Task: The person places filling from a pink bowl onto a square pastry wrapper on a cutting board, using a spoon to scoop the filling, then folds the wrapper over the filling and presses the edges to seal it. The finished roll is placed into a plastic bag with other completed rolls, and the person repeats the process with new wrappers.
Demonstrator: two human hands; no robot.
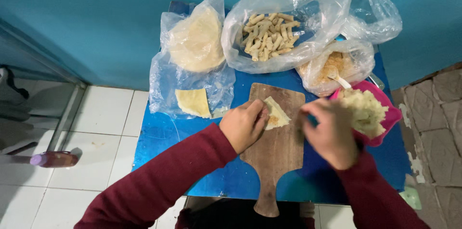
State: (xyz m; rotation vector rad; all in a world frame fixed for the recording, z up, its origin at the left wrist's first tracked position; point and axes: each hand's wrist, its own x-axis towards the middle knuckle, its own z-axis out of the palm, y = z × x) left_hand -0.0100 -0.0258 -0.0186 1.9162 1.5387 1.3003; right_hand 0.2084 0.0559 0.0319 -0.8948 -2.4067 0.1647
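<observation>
Left hand (244,124) presses its fingers together on the pastry triangle (275,113), mid cutting board (276,147). Right hand (330,132) is blurred at the board's right edge; finger state unclear.

The far edge of the blue table (159,137) is fully blocked: a bag of round wrappers (195,41) at the far left corner, a bag of finished rolls (269,34) in the middle, a bag of crumbs (332,67) toward the right. A pink bowl of filling (370,113) closes the right edge. The wooden board (276,147) fills the centre down to the near edge, and the left hand (243,125) and right hand (329,132) lie across it. Bare surface remains along the near left corner and left edge, and a narrow strip near the right corner.
</observation>
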